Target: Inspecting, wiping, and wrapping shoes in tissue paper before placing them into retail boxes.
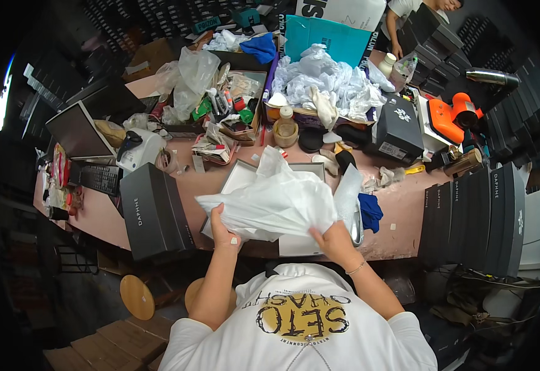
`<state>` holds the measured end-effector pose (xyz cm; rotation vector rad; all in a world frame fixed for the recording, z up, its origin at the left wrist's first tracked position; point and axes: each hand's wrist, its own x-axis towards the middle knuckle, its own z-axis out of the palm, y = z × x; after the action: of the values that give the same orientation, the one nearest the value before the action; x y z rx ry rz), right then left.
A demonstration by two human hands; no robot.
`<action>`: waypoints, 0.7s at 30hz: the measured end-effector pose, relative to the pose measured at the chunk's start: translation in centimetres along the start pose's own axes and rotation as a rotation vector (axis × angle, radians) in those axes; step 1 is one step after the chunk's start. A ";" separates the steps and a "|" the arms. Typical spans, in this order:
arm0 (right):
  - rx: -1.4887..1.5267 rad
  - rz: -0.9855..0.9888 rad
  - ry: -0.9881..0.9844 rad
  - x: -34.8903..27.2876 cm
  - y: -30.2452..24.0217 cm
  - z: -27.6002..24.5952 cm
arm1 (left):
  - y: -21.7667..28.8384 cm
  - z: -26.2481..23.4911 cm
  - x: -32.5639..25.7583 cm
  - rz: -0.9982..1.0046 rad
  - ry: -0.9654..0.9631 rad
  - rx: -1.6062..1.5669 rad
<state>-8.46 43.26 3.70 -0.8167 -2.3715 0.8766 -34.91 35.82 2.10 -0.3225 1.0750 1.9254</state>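
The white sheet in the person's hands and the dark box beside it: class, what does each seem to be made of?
The white sheet looks like thin tissue paper: matt, crumpled, creased. The dark box by the left hand seems to be stiff cardboard with a smooth, dull finish and sharp edges. The right hand grips the sheet too.

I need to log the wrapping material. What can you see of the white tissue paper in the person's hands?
The sheet of white tissue paper is thin, crinkled and loosely bunched, with a corner sticking up. The left hand grips its lower left edge, the right hand its lower right. It lies over an open white box on the pink table.
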 end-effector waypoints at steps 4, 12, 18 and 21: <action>-0.019 -0.228 -0.139 -1.5 -2.4 1.9 | -0.9 -0.5 0.5 -0.086 -0.056 0.026; -0.045 0.709 -0.139 -4.0 5.5 -4.8 | 2.2 -4.6 1.1 0.002 -0.095 0.074; -0.393 0.725 -0.136 -1.5 8.0 -2.7 | 2.4 -4.6 1.1 0.046 -0.082 0.052; -0.207 0.694 0.055 -2.6 11.8 -1.4 | 1.5 -4.8 1.1 0.039 -0.082 0.044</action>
<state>-1.50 49.36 -4.21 -1.7823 -2.1601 0.8387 -37.58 32.31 -0.51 -0.1976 1.0747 1.9301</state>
